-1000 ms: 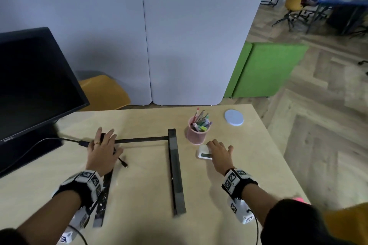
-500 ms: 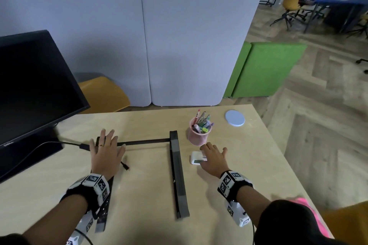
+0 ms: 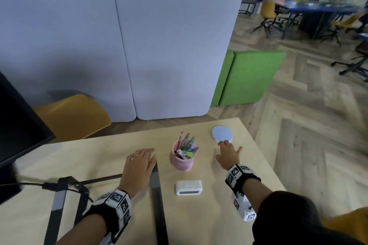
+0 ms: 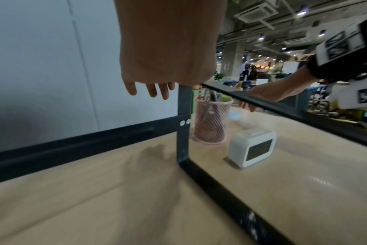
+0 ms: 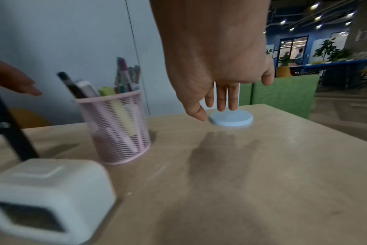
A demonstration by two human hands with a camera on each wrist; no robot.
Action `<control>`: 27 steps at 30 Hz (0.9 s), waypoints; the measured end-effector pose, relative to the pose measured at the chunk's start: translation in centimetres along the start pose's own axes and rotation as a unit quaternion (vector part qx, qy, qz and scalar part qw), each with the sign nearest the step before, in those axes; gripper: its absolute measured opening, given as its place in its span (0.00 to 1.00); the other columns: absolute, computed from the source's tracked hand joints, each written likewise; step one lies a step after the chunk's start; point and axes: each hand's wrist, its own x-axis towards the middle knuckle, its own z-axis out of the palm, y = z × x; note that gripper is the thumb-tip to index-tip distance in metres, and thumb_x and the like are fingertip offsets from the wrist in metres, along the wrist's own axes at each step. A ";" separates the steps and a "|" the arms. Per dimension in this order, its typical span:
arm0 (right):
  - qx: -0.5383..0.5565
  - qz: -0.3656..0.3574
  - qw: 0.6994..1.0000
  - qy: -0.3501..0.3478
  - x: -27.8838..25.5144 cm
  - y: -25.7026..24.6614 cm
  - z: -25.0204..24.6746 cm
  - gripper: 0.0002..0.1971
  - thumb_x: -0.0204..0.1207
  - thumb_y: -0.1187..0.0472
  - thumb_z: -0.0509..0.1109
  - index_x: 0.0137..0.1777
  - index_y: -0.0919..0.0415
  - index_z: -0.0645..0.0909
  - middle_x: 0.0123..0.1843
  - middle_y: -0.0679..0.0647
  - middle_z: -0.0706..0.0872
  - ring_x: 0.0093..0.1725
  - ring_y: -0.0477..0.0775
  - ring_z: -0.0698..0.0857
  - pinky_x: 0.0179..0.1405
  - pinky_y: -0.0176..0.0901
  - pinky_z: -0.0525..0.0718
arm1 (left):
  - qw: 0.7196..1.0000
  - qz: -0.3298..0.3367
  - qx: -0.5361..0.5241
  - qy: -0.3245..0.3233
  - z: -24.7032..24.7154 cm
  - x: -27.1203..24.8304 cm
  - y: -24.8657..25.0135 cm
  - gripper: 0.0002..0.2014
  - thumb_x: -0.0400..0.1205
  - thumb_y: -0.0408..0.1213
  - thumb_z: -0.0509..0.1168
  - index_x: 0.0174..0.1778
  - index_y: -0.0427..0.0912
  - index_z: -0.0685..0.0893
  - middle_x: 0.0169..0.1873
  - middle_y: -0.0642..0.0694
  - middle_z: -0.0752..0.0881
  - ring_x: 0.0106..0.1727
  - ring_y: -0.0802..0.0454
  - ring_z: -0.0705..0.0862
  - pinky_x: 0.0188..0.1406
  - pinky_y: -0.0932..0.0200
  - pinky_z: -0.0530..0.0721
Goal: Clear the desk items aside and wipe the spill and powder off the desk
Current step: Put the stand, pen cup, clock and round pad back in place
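A round blue coaster (image 3: pixel 222 133) (image 5: pixel 230 118) lies near the desk's far right corner. My right hand (image 3: pixel 227 146) (image 5: pixel 220 99) hovers over its near edge with straight fingers, holding nothing; contact is unclear. A pink mesh pen cup (image 3: pixel 182 162) (image 5: pixel 115 129) stands mid-desk, with a white clock (image 3: pixel 188 187) (image 4: pixel 251 149) just in front of it. My left hand (image 3: pixel 142 155) (image 4: pixel 155 89) rests flat, fingers straight, on the far right corner of a black metal stand (image 3: pixel 157 195) (image 4: pixel 182 132). I see no spill or powder.
A black monitor (image 3: pixel 18 125) stands at the left, its cable (image 3: pixel 29 184) running under the stand. Bare desk (image 3: pixel 199 221) lies near me; its right edge is close to my right arm. A grey partition, a yellow chair (image 3: pixel 73 117) and a green cabinet (image 3: pixel 249 77) stand beyond.
My right hand left the white clock and moved forward and right to the blue coaster. My left hand slid right along the stand to its right corner. The view shifted right.
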 end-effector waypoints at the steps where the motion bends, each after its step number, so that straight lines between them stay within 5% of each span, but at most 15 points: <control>1: -0.005 0.009 1.000 -0.004 0.9 0.5 0.0 0.21 0.77 0.61 0.63 0.70 0.57 0.68 0.66 0.53 0.73 0.67 0.55 0.75 0.74 0.71 0.55 | 1.000 0.002 -0.005 0.005 0.5 0.8 0.5 0.29 0.85 0.53 0.39 0.59 0.44 0.84 0.53 0.50 0.88 0.56 0.49 0.86 0.54 0.51 0.83; 6: -0.017 0.052 0.998 -0.025 5.2 2.0 0.6 0.28 0.77 0.57 0.65 0.76 0.55 0.61 0.73 0.54 0.68 0.70 0.57 0.73 0.73 0.71 0.57 | 0.999 -0.008 -0.045 -0.020 2.4 3.7 2.4 0.34 0.76 0.58 0.38 0.62 0.46 0.82 0.58 0.51 0.86 0.61 0.49 0.82 0.58 0.51 0.78; 13: 0.001 0.082 0.995 -0.064 10.4 1.3 1.7 0.34 0.78 0.48 0.64 0.80 0.51 0.53 0.79 0.59 0.60 0.74 0.62 0.67 0.72 0.75 0.58 | 1.000 -0.009 -0.012 0.009 3.7 4.4 1.7 0.22 0.77 0.53 0.50 0.51 0.48 0.86 0.44 0.55 0.90 0.45 0.51 0.87 0.38 0.53 0.83; 20: 0.006 0.140 0.985 -0.098 12.9 0.4 2.6 0.38 0.76 0.41 0.64 0.81 0.45 0.48 0.82 0.67 0.47 0.79 0.72 0.56 0.70 0.79 0.57 | 1.000 -0.016 -0.003 0.016 3.7 4.5 1.8 0.19 0.76 0.51 0.53 0.48 0.50 0.87 0.43 0.56 0.89 0.43 0.51 0.87 0.35 0.57 0.82; 27: 0.036 0.178 0.982 -0.056 12.5 0.5 2.9 0.43 0.69 0.40 0.72 0.79 0.50 0.54 0.75 0.65 0.59 0.73 0.67 0.63 0.68 0.62 0.70 | 0.999 -0.026 -0.016 0.026 3.0 4.6 2.3 0.21 0.76 0.51 0.51 0.49 0.47 0.87 0.43 0.53 0.89 0.46 0.49 0.87 0.39 0.54 0.83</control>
